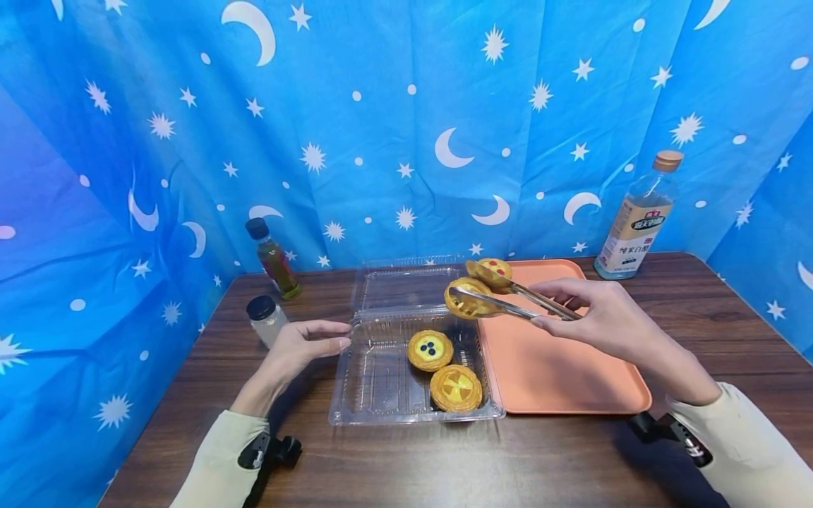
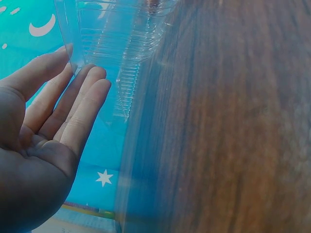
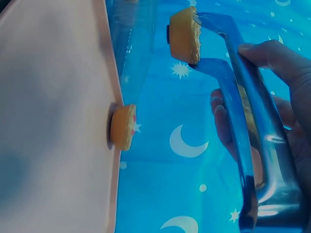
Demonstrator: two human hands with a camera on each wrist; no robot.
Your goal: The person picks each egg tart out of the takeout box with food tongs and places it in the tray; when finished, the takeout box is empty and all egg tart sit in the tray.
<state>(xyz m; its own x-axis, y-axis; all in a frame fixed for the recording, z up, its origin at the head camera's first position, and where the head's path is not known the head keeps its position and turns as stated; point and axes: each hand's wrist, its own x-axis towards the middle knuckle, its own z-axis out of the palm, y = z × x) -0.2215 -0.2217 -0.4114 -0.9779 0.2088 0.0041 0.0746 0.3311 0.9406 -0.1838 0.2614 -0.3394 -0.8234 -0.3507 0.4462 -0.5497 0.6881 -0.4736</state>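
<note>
My right hand [image 1: 600,317] grips metal tongs [image 1: 530,296], whose ends hold an egg tart [image 1: 462,300] above the back right part of a clear plastic container [image 1: 362,416]. In the right wrist view the held tart [image 3: 183,36] sits side-on between the tong ends. A blueberry-topped tart [image 1: 430,350] and a tart with a cross-like topping [image 1: 456,388] rest inside the container. Behind the tongs, a tart with red pieces [image 1: 498,267] lies at the orange tray's [image 1: 565,367] back left. My left hand [image 1: 298,353] has extended fingers, their tips right at the container's left rim.
The container's transparent lid [image 1: 406,286] stands open at the back. Left of it are a dark-capped oil bottle [image 1: 276,261] and a black-lidded jar [image 1: 267,319]. A labelled vinegar bottle [image 1: 638,219] stands behind the tray. A blue star-and-moon cloth [image 1: 381,141] hangs behind the wooden table [image 1: 406,458].
</note>
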